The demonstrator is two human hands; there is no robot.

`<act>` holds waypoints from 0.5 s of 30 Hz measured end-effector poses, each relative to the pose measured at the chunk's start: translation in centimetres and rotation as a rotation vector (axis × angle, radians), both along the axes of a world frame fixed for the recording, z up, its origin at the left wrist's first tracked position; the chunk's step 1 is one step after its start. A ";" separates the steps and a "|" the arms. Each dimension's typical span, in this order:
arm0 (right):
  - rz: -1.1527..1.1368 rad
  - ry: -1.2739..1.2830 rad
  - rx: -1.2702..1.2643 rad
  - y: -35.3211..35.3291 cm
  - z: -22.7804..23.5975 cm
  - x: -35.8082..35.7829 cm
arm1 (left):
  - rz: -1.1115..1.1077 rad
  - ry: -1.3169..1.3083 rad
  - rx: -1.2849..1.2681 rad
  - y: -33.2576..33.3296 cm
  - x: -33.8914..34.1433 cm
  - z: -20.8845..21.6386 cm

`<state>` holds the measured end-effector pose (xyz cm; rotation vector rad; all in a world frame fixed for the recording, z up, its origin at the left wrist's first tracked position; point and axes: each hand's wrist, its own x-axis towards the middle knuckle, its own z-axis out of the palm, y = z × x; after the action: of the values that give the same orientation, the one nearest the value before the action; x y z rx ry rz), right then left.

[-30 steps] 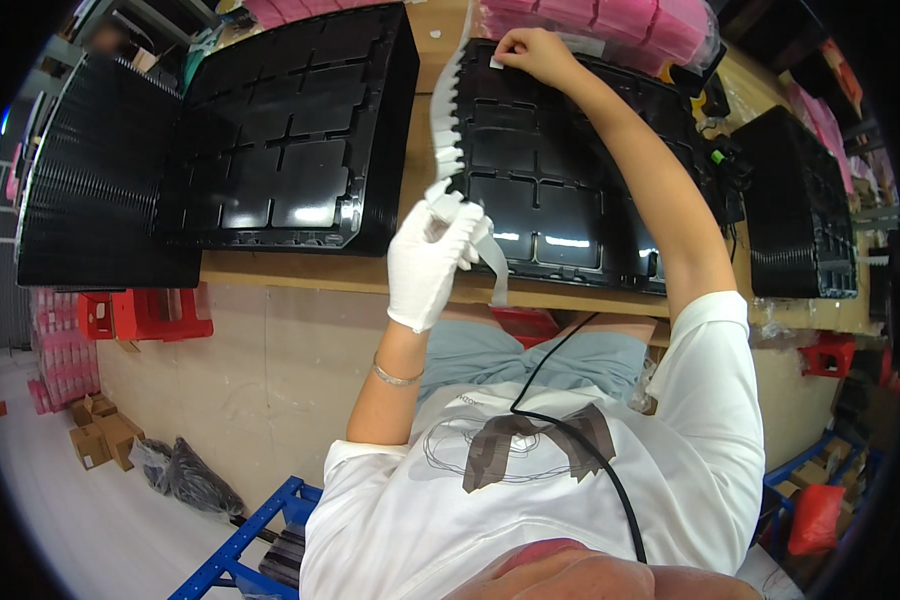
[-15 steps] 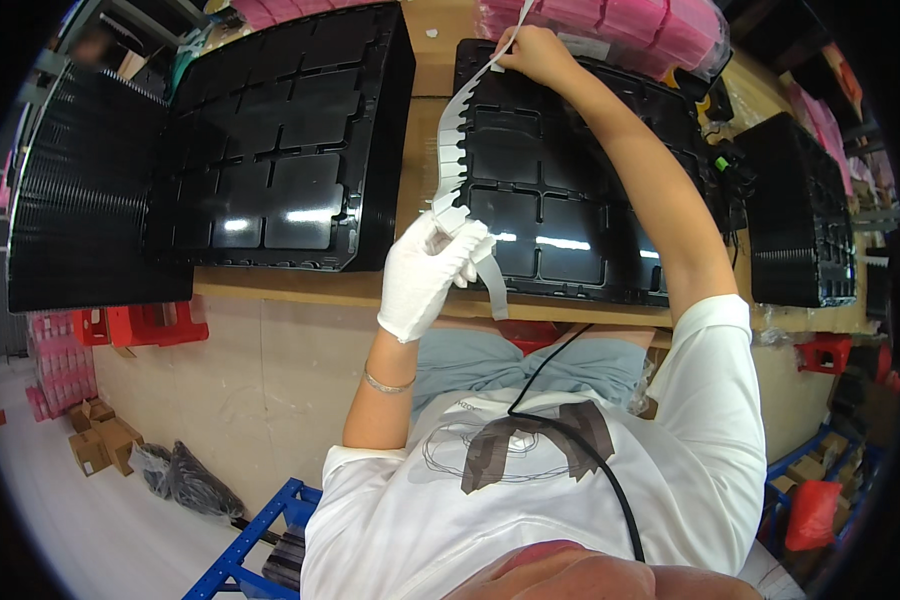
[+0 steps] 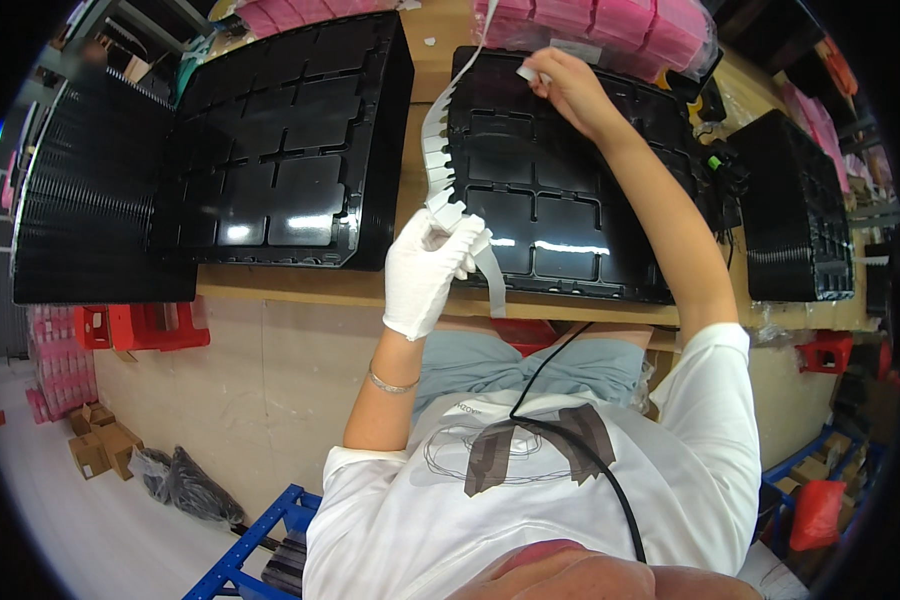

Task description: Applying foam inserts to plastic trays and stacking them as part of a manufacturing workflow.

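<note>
My left hand (image 3: 425, 265), in a white glove, is closed around a long white strip with tab-like pieces along its edge (image 3: 436, 150). The strip's short end (image 3: 491, 283) hangs below the glove, and its long part curves up past the left side of a black tray stack (image 3: 530, 225). Bare, my right hand (image 3: 570, 88) is over the far part of that stack. A small white piece (image 3: 527, 73), like a label, is pinched between its thumb and fingers. The strip and my right hand are apart.
More stacked black compartment trays (image 3: 300, 160) stand on the left of the table, with another stack (image 3: 795, 215) at the right. Pink wrapped packs (image 3: 610, 28) lie at the back edge. Red stools (image 3: 150, 325) are under the table. A black cable (image 3: 595, 455) crosses my shirt.
My right hand has moved away from the strip, to the right and slightly nearer, with the small white piece in its fingers. My left hand has hardly moved and keeps its grip.
</note>
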<state>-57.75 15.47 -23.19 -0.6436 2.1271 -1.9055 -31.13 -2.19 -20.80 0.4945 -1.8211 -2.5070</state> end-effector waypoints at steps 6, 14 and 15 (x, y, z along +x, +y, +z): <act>0.149 -0.655 -0.443 3.0 2.2 13.6 | 0.117 0.118 0.055 2.3 -0.4 0.4; -0.146 -0.107 -0.078 3.9 3.1 22.8 | 0.045 0.111 0.210 5.6 -0.7 0.4; -0.202 0.071 -0.021 4.4 3.0 23.0 | 0.016 0.150 0.211 5.8 -0.7 0.1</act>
<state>-34.70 19.82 -20.22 -0.5256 2.2976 -2.0372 -31.87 3.61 -20.73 0.3112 -1.5057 -2.6588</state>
